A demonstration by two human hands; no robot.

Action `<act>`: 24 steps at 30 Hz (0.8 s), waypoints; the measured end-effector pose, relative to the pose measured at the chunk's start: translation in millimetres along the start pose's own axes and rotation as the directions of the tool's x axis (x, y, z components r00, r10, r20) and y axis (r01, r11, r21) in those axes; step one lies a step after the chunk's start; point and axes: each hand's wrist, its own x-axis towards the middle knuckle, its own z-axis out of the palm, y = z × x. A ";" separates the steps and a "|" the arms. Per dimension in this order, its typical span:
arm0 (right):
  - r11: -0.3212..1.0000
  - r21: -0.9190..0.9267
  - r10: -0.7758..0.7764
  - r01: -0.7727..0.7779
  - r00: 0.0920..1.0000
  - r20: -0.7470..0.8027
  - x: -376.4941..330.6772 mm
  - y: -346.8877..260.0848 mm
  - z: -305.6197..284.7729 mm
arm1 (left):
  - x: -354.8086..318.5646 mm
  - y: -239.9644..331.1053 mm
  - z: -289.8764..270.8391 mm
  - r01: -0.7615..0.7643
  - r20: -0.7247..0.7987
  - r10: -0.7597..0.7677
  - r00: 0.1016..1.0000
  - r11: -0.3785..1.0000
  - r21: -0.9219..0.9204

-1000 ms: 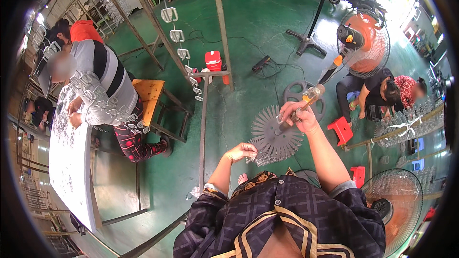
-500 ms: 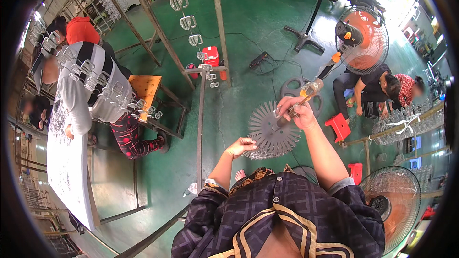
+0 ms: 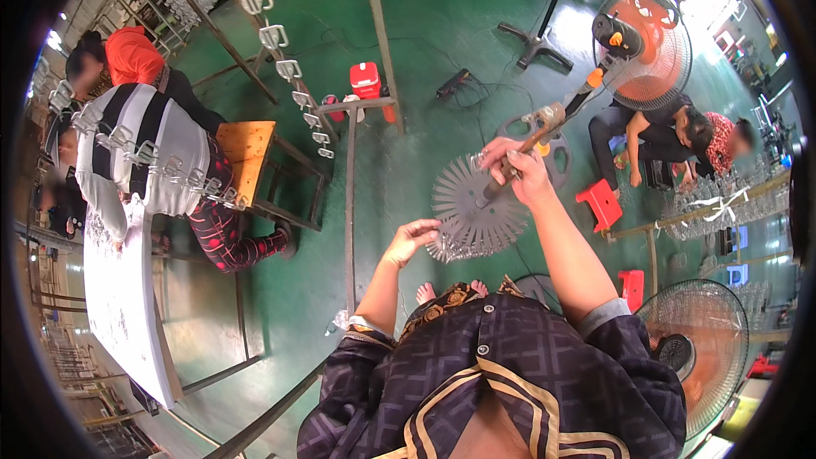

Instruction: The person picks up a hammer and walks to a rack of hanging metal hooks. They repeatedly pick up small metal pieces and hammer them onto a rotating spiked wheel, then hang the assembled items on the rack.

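Observation:
A grey slotted disc (image 3: 478, 208), with radial fingers around its rim, stands in front of me above the floor. My left hand (image 3: 411, 242) is at the disc's left edge, with thumb and fingertips pinched together. Whatever they hold there is too small to make out. Shiny small metal pieces (image 3: 459, 252) line the disc's near edge. Over the disc's upper right, my right hand (image 3: 520, 172) is closed round a brownish rod (image 3: 544, 126) with a tan end. The rod's lower end runs toward the disc's centre, partly hidden by my fingers.
A standing fan (image 3: 650, 47) is beyond the disc, another fan (image 3: 701, 365) at lower right. Red stools (image 3: 602, 206) stand right. Metal frames (image 3: 350, 195) with hanging wire hooks rise left. People work at a white table (image 3: 127, 306) on the left; others sit at right.
The whole view has shifted slightly, with the disc and both hands higher in it. My right hand has moved a little up along with the rod. The left hand stays at the disc's edge.

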 end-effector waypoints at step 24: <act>0.992 -0.101 -0.107 0.075 0.925 -0.365 25.3 18.4 48.0 | -126.1 -109.8 -17.8 0.165 -0.430 -0.277 0.859 0.946 -0.280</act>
